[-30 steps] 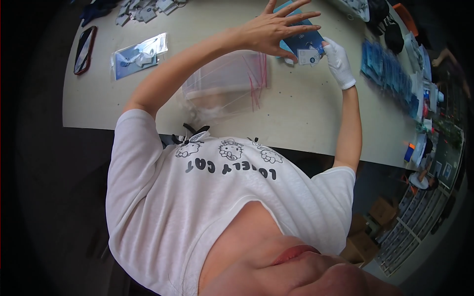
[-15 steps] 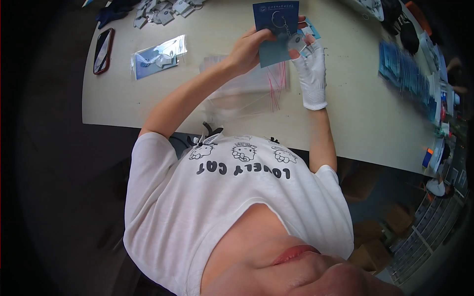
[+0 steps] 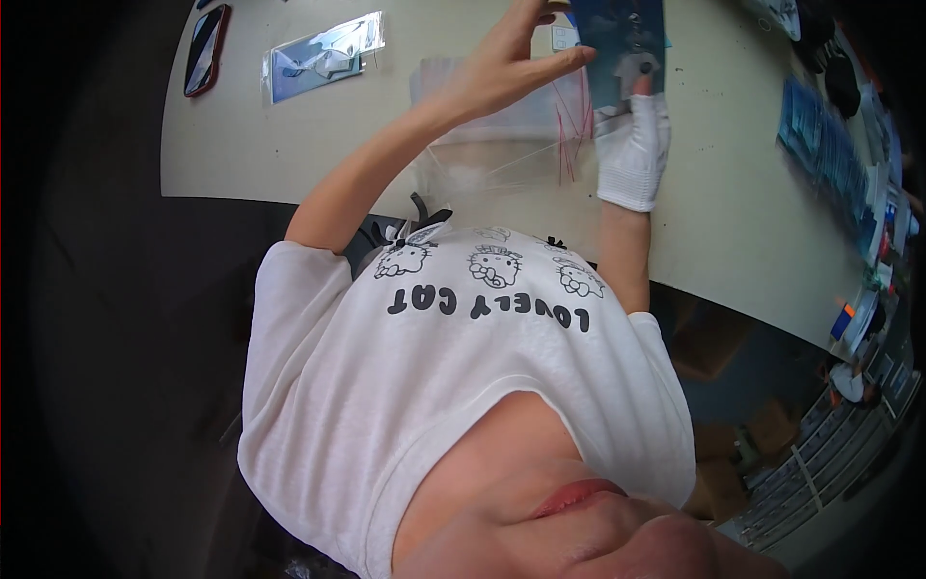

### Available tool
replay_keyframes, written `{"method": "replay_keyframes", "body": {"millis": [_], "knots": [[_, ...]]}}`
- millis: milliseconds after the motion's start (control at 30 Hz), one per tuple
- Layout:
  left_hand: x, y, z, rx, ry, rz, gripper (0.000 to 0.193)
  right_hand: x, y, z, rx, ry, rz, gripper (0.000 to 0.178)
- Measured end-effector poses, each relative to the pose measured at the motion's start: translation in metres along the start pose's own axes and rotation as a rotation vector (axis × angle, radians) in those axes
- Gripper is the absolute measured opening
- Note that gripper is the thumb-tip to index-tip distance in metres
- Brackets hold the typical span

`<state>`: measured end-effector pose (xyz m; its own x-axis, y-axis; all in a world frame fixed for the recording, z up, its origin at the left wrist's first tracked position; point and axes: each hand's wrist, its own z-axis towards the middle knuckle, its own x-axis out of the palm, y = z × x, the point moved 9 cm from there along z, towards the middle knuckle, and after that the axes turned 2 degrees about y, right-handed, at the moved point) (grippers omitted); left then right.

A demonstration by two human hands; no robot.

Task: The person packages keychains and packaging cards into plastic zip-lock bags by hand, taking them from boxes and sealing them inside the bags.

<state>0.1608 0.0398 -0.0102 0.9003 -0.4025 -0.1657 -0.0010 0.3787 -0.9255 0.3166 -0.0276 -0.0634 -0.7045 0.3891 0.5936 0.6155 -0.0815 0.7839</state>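
A dark blue card stands at the top edge, partly cut off, with a metal keychain lying against its front. My right hand, in a white glove with the thumb tip bare, grips the card's lower part and presses the keychain there. Just left of the card is my bare left hand. Its thumb and forefinger are spread apart, and the thumb tip comes close to the card's left edge. The left fingertips run partly out of the picture. Beneath my left arm lie clear plastic bags and pink strings.
A packed blue card in a clear sleeve lies on the table to the left, beside a phone in a red case. On the right is a row of blue packets. Cardboard boxes stand below the table's right side.
My left hand has let go of the card and spread its fingers. The card, held in my right hand, has shifted up and right in view. The whole view has shifted too.
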Motion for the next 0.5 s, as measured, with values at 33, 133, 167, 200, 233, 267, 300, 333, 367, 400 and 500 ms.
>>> {"method": "replay_keyframes", "body": {"millis": [33, 133, 167, 200, 233, 267, 300, 333, 367, 400, 500], "knots": [[-0.010, -0.028, -0.008, 0.129, -0.032, 0.339, 0.043, -0.011, 0.018, 0.004, -0.142, -0.002, -0.065, 0.025], [-0.005, -0.002, -0.043, -0.070, 0.107, 0.809, 0.057, -0.046, 0.062, 0.010, -0.364, -0.059, -0.198, 0.026], [-0.003, 0.005, -0.053, -0.112, 0.127, 1.058, 0.057, -0.053, 0.068, 0.011, -0.407, -0.086, -0.249, 0.027], [-0.003, 0.007, -0.055, -0.094, 0.082, 1.076, 0.051, -0.055, 0.069, 0.013, -0.403, -0.042, -0.257, 0.029], [-0.003, 0.011, -0.055, -0.101, 0.079, 1.078, 0.051, -0.060, 0.067, 0.012, -0.397, -0.038, -0.257, 0.029], [-0.004, 0.015, -0.057, -0.125, 0.098, 1.050, 0.047, -0.059, 0.064, 0.010, -0.394, -0.030, -0.310, 0.029], [-0.005, 0.019, -0.058, -0.146, 0.117, 1.021, 0.043, -0.059, 0.061, 0.010, -0.392, -0.023, -0.364, 0.030], [-0.009, 0.021, -0.058, -0.154, 0.115, 1.027, 0.043, -0.061, 0.056, 0.010, -0.385, -0.018, -0.360, 0.030], [-0.008, 0.030, -0.058, -0.223, 0.163, 0.911, 0.041, -0.065, 0.055, 0.009, -0.386, -0.027, -0.391, 0.030], [-0.008, 0.038, -0.058, -0.289, 0.210, 0.794, 0.039, -0.068, 0.056, 0.008, -0.388, -0.036, -0.421, 0.031], [-0.007, 0.040, -0.059, -0.152, 0.242, 0.776, 0.037, -0.069, 0.055, 0.008, -0.353, -0.046, -0.504, 0.032]]}}
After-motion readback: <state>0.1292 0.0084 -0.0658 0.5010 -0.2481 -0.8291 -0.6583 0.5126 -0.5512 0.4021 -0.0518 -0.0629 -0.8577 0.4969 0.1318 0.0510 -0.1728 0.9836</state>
